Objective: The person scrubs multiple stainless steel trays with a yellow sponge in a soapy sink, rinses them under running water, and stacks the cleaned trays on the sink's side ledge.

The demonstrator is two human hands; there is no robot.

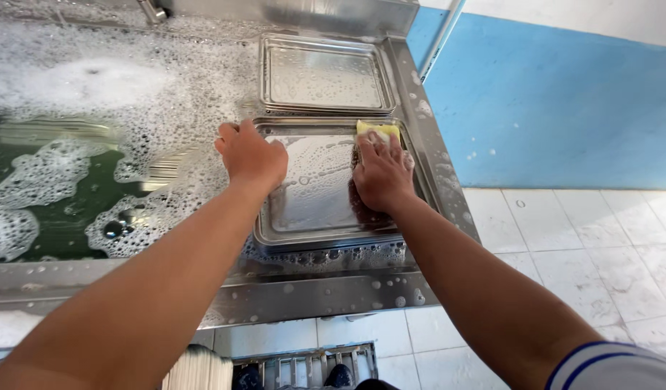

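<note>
Suds coat the near steel tray (311, 209); the left hand (252, 155) grips its far-left corner, while the right hand (380, 173) presses a yellow sponge (377, 130) flat on it, with 1 more tray (324, 74) beyond.

No packages, labels, signs or screens show anywhere in the view — nothing printed, boxed or lit.
</note>
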